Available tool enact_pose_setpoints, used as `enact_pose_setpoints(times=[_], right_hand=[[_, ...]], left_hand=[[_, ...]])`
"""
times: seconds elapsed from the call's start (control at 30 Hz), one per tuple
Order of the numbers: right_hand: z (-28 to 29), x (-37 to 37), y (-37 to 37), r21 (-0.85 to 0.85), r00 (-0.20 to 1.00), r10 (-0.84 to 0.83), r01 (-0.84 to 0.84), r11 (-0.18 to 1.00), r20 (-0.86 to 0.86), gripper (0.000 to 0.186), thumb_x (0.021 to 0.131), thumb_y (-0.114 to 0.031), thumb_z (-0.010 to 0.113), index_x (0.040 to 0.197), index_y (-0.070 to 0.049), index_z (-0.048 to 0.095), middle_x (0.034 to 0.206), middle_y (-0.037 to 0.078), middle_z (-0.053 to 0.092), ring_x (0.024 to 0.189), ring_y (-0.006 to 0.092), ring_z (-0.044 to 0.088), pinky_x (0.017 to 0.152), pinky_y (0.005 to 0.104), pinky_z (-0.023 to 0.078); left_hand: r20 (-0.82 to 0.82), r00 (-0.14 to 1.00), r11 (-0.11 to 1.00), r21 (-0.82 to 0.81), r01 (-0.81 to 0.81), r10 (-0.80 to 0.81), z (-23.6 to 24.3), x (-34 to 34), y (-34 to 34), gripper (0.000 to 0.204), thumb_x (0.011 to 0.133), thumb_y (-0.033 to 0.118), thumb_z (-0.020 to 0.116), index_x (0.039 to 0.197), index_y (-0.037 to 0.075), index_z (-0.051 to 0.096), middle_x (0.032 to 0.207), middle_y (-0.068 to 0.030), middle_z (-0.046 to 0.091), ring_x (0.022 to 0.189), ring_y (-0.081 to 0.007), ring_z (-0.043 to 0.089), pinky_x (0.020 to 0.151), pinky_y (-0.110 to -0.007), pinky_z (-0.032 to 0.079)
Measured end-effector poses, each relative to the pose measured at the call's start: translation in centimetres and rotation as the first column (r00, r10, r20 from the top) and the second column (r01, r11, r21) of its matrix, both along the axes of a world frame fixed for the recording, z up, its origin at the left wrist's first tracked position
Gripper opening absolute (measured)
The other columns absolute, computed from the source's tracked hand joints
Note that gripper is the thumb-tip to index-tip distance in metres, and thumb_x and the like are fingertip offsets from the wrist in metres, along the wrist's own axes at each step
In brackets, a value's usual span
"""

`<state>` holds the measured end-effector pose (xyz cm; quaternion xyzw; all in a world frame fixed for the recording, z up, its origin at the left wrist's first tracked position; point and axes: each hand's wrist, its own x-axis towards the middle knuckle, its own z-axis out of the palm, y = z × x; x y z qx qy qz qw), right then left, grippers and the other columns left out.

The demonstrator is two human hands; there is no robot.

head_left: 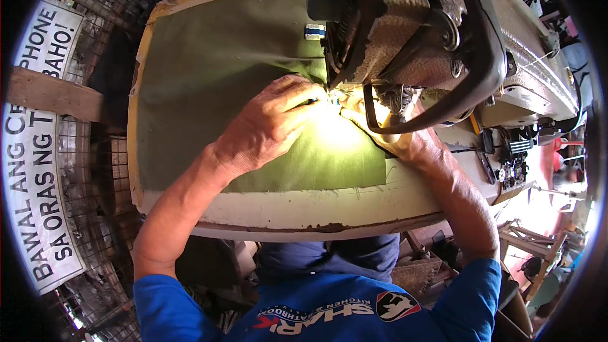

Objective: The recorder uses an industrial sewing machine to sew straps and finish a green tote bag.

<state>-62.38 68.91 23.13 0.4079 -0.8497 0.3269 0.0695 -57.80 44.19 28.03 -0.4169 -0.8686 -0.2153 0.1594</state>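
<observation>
Blue fabric of the shirt [285, 307] is nearest, at six o'clock from the bright lit patch, the forearms reaching up from about eight and four. Next comes the white table [278, 212] with its chipped rim, and on it the olive cloth [209, 88], spread from six round past nine towards twelve, its near edge frayed; loose threads there are best kept out of the stitching.

The left hand [263, 123], at nine, has its fingers curled and the tips pinched together, apparently on a small dark-blue piece [311, 101] lying over the cloth. A light pinch close to the piece's edge should hold it square without tugging the cloth. The right hand [405, 142], at three to four, is partly covered by the machine; its lit fingertips point towards the left ones, but I cannot tell whether they grip or only press. Flat, even pressure would suit, with both sets of tips well clear of the needle area.

A shallow ridge in the cloth towards eleven deserves smoothing, lest it pucker. Farther on, the sewing machine [405, 19] looms at one, beside a striped tag [315, 31] just before twelve
</observation>
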Motion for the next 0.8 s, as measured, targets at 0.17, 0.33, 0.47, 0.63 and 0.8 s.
enact_pose_setpoints(times=[0.17,0.33,0.47,0.63,0.8], right_hand=[[0.6,-1.0,0.7,0.290,0.947,0.191,-0.113,0.950,-0.259,0.009,0.066,-0.019,0.066,0.070,-0.011,0.063,0.070,0.008,0.064,0.064,0.0284,0.065,0.054,0.0400,0.052],[3.5,0.2,1.6,0.130,0.985,0.095,-0.077,0.988,-0.142,0.009,0.075,-0.021,0.069,0.078,-0.013,0.066,0.084,0.008,0.064,0.080,0.0285,0.064,0.067,0.0402,0.052],[7.3,5.9,7.8,0.364,0.976,-0.123,0.183,0.913,-0.181,0.027,0.083,-0.019,0.072,0.108,-0.010,0.069,0.127,0.012,0.058,0.121,0.0309,0.054,0.097,0.0399,0.047],[16.3,6.7,23.1,0.029,0.518,-0.754,0.832,0.555,-0.404,0.038,0.102,-0.027,0.048,0.133,-0.009,0.060,0.129,0.006,0.063,0.125,0.0164,0.054,0.109,0.0340,0.038],[23.0,-6.3,38.0,0.265,0.534,-0.466,0.809,0.525,-0.706,0.037,0.103,-0.027,0.046,0.133,-0.009,0.058,0.134,0.010,0.057,0.126,0.0208,0.053,0.108,0.0327,0.038]], left_hand=[[0.025,1.000,0.999,0.038,0.014,-0.015,0.0,-0.7,-0.1,0.026,0.074,0.001,0.064,0.100,-0.002,0.067,0.103,-0.0112,0.063,0.103,-0.0280,0.060,0.095,-0.039,0.050],[-0.125,0.991,0.998,0.015,0.054,-0.051,-0.3,-1.5,-0.5,0.025,0.073,0.001,0.065,0.098,0.000,0.068,0.101,-0.0087,0.064,0.104,-0.0264,0.060,0.096,-0.039,0.050],[-0.014,0.998,0.997,0.052,0.060,-0.060,-0.9,-1.8,-0.7,0.025,0.073,0.001,0.065,0.097,0.001,0.068,0.102,-0.0084,0.064,0.106,-0.0259,0.059,0.096,-0.038,0.050],[-0.014,1.000,1.000,-0.005,0.022,-0.022,-1.2,-1.8,-0.5,0.024,0.074,0.001,0.064,0.098,0.001,0.067,0.106,-0.0090,0.063,0.109,-0.0263,0.058,0.099,-0.037,0.049],[0.039,0.999,0.999,0.023,-0.023,0.022,-1.4,-1.3,-0.4,0.025,0.077,-0.002,0.062,0.101,0.000,0.066,0.112,-0.0115,0.064,0.117,-0.0299,0.057,0.103,-0.040,0.047]])
